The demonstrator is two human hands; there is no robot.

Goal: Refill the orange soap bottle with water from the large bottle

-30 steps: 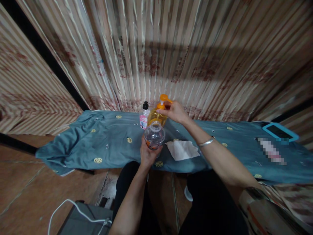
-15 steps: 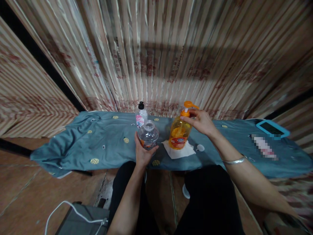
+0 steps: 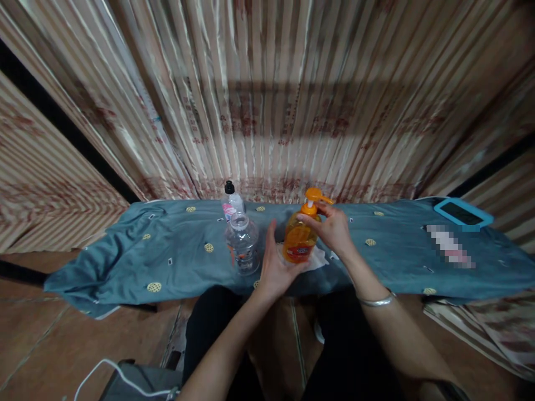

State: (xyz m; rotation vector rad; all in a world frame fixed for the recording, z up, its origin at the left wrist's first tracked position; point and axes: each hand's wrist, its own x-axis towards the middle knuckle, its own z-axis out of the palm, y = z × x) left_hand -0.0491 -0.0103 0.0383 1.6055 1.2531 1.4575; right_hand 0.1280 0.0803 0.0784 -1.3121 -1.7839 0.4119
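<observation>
An orange pump bottle of liquid soap (image 3: 298, 239) stands upright on a white tissue (image 3: 316, 259). My right hand (image 3: 333, 227) grips it at the orange collar below the pump head. Beside its lower left side is my left hand (image 3: 281, 267), fingers apart, with the thumb reaching across the front of the base; whether it presses on the bottle I cannot tell. A clear plastic bottle (image 3: 243, 245), uncapped, stands to the left of that hand. Behind it is a small bottle with a black cap and pink label (image 3: 229, 206).
All this rests on a narrow bench covered with blue-green cloth (image 3: 179, 239). A blue-framed tablet (image 3: 463, 214) and a blurred-out item (image 3: 449, 246) lie at the right. A striped curtain (image 3: 259, 100) hangs behind. A white cable (image 3: 121, 379) runs over a grey box at lower left.
My left hand has let go of the clear bottle and moved right to the soap bottle. My right hand keeps its hold at the collar. The white cap on the cloth is now out of sight.
</observation>
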